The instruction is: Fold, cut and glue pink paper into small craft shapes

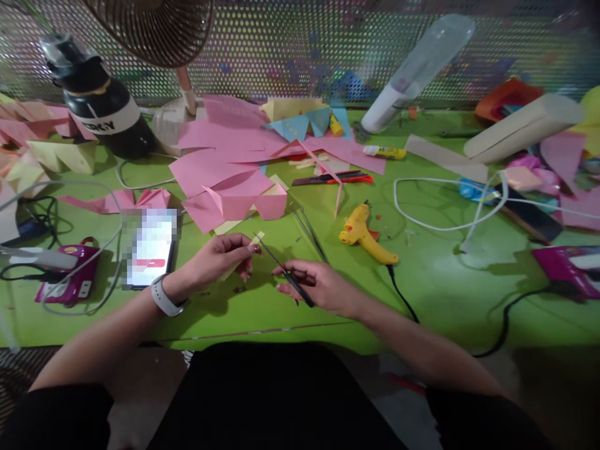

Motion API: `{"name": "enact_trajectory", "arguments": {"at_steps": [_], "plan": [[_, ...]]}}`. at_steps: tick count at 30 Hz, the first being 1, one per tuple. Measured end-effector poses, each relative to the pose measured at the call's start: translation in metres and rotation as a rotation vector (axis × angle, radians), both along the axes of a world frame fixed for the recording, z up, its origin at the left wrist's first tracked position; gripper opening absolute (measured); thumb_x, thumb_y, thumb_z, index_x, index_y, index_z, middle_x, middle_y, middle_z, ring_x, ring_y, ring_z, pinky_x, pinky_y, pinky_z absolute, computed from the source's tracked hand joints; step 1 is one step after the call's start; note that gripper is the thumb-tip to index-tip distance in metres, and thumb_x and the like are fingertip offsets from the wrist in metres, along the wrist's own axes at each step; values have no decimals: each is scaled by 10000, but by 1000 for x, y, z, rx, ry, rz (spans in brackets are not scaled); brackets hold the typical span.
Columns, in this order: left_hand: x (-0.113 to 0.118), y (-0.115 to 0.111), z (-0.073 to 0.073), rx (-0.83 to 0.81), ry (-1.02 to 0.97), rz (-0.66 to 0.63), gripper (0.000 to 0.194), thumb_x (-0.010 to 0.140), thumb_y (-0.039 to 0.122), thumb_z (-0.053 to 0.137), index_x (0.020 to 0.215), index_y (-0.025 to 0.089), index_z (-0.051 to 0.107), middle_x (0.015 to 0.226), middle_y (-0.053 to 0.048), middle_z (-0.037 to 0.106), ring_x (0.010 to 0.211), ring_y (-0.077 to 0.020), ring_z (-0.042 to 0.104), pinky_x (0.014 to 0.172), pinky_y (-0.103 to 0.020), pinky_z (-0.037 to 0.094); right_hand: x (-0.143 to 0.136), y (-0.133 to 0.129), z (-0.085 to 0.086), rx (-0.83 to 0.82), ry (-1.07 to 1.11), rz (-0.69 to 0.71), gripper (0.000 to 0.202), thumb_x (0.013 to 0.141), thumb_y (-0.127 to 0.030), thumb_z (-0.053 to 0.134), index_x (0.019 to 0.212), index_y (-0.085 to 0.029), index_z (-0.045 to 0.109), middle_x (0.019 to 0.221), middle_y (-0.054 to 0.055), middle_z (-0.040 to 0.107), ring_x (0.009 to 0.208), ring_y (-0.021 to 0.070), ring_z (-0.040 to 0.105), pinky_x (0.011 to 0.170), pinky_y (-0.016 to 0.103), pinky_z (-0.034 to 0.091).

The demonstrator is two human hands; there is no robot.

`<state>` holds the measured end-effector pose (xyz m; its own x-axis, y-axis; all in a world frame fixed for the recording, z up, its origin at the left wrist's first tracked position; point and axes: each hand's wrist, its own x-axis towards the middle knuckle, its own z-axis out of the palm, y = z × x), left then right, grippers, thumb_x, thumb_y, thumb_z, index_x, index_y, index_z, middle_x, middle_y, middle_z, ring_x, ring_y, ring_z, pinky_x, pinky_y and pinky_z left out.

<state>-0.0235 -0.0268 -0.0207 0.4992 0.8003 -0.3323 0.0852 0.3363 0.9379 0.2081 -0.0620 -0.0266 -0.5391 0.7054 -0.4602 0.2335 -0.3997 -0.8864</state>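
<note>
My left hand, with a pale band on its wrist, pinches a small pale yellow paper strip between thumb and fingers. Dark scissors are held in my right hand, their blades pointing up and left toward the strip. Metal tweezers lie just beyond my right hand. To the right of them rests a yellow glue gun with a black cord. A lit phone lies left of my left hand. Folded pink paper is spread beyond the hands.
Behind stand a black bottle and a fan. A cutter and a glue stick lie on the green table. White cables loop at both sides, near purple power sockets.
</note>
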Motion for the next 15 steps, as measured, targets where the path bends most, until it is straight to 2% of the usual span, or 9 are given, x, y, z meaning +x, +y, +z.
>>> {"name": "enact_trajectory", "arguments": {"at_steps": [7, 15], "plan": [[-1, -2, 7, 44, 165, 8, 313, 905, 410, 570, 1049, 153, 674, 488, 66, 458, 409, -69, 410, 394, -185, 303, -1, -3, -3, -5, -14, -2, 459, 707, -465, 786, 1030, -175, 637, 682, -51, 512, 602, 97, 476, 571, 242, 421], [-3, -4, 6, 5, 172, 41, 302, 890, 412, 602, 1039, 170, 703, 441, 64, 469, 384, -72, 461, 362, -181, 269, -2, -3, 1, 32, -35, 10, 464, 700, -479, 786, 1013, -170, 639, 655, -56, 485, 596, 100, 457, 565, 245, 418]]}}
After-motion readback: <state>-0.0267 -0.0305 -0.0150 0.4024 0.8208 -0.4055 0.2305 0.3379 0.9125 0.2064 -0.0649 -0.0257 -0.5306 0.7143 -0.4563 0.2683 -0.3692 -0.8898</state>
